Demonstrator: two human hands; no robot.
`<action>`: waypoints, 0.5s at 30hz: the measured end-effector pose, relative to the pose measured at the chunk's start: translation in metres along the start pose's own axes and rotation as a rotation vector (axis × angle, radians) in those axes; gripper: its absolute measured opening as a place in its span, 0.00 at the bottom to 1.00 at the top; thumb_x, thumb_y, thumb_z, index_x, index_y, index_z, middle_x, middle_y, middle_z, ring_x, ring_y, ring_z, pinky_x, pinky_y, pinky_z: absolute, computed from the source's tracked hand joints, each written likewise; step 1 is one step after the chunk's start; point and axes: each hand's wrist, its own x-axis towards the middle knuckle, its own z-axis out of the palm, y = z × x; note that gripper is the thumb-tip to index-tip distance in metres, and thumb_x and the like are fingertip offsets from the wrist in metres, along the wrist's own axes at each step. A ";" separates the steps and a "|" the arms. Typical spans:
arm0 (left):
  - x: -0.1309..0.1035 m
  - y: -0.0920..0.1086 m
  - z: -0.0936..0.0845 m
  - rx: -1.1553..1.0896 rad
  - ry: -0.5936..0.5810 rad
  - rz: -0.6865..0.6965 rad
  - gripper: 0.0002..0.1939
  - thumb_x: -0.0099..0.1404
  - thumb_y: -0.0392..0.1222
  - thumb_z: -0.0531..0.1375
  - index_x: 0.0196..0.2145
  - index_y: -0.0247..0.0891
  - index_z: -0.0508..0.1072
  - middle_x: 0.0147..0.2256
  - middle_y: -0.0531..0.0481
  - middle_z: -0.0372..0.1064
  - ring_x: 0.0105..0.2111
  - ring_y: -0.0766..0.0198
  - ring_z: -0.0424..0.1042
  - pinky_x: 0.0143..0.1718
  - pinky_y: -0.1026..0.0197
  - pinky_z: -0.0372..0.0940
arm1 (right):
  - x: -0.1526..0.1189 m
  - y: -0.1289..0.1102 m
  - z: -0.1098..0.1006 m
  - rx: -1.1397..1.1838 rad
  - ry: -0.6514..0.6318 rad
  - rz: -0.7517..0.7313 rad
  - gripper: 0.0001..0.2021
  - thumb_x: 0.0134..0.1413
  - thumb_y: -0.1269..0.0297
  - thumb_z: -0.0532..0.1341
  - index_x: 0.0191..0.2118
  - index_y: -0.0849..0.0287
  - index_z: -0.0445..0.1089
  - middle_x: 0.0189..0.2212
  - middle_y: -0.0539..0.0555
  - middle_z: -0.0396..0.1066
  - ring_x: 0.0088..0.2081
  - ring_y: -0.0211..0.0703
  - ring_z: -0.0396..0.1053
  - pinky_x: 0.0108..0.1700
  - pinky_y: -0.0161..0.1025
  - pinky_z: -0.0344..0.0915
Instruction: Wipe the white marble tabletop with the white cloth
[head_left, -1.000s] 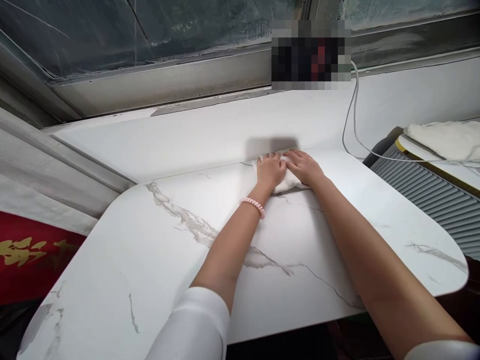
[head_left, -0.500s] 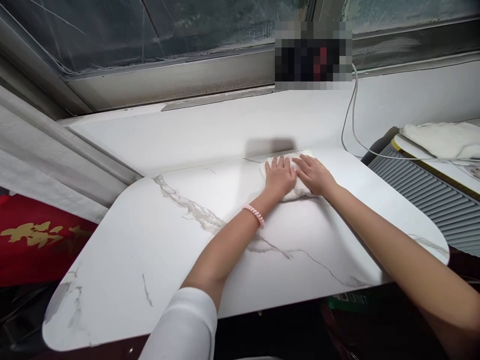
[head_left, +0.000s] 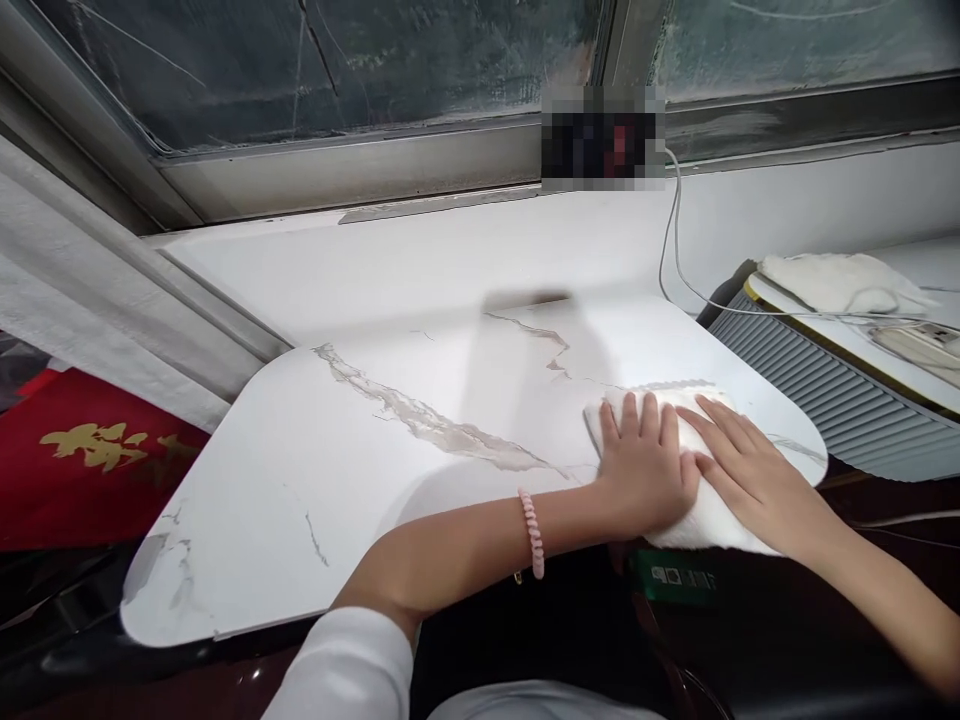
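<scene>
Under both my hands lies a white cloth (head_left: pixel 667 391), pressed on the right part of a white marble-patterned tabletop (head_left: pixel 270 430). My left hand (head_left: pixel 646 465) rests flat on the cloth with its fingers spread, a pink coiled band (head_left: pixel 532 533) around the wrist. Right beside it, my right hand (head_left: pixel 754 470) also lies flat on the cloth, fingers stretched out. The cloth's near corner hangs past the front edge of the tabletop.
A window (head_left: pixel 337 70) stands behind the table. A pale cable (head_left: pixel 675 230) runs down to a ribbed cabinet (head_left: pixel 795 380), on which another white cloth (head_left: pixel 832 282) lies. A red fabric piece (head_left: pixel 105 450) hangs at left; a green box (head_left: pixel 675 577) sits below the edge.
Both hands have slid the cloth from the back of the tabletop toward me and to the right, up to the front edge. The camera view has shifted slightly.
</scene>
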 end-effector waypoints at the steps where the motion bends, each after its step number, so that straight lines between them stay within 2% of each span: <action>1: -0.005 0.006 0.001 -0.010 -0.011 0.026 0.32 0.72 0.48 0.40 0.67 0.26 0.49 0.68 0.36 0.40 0.68 0.44 0.36 0.66 0.35 0.35 | -0.011 0.003 -0.002 -0.004 -0.012 0.004 0.29 0.64 0.51 0.41 0.69 0.45 0.48 0.69 0.54 0.47 0.68 0.54 0.44 0.65 0.60 0.52; 4: -0.014 0.018 0.005 -0.031 -0.027 0.085 0.32 0.72 0.49 0.40 0.67 0.26 0.49 0.68 0.34 0.40 0.69 0.44 0.35 0.66 0.34 0.37 | -0.031 0.012 -0.006 -0.024 -0.042 0.016 0.29 0.64 0.52 0.41 0.69 0.42 0.44 0.69 0.54 0.46 0.69 0.53 0.43 0.65 0.60 0.51; 7: -0.008 0.021 0.010 -0.017 -0.009 0.110 0.32 0.72 0.49 0.41 0.67 0.26 0.50 0.68 0.34 0.41 0.68 0.43 0.37 0.66 0.34 0.40 | -0.030 0.018 -0.004 -0.044 -0.047 0.054 0.29 0.63 0.54 0.40 0.69 0.46 0.47 0.68 0.57 0.49 0.69 0.53 0.43 0.66 0.60 0.49; 11: 0.024 0.014 0.018 0.069 0.033 0.114 0.30 0.72 0.47 0.41 0.66 0.27 0.52 0.67 0.37 0.46 0.68 0.45 0.41 0.66 0.35 0.40 | 0.004 0.024 -0.004 -0.068 -0.025 0.120 0.28 0.62 0.57 0.40 0.64 0.58 0.57 0.66 0.63 0.53 0.67 0.55 0.48 0.66 0.59 0.49; 15: 0.083 -0.002 0.021 0.135 0.049 0.082 0.29 0.72 0.46 0.42 0.65 0.30 0.54 0.67 0.40 0.48 0.67 0.49 0.44 0.66 0.37 0.39 | 0.062 0.045 -0.005 -0.051 -0.026 0.105 0.27 0.60 0.59 0.40 0.60 0.62 0.59 0.62 0.65 0.59 0.66 0.55 0.51 0.65 0.58 0.52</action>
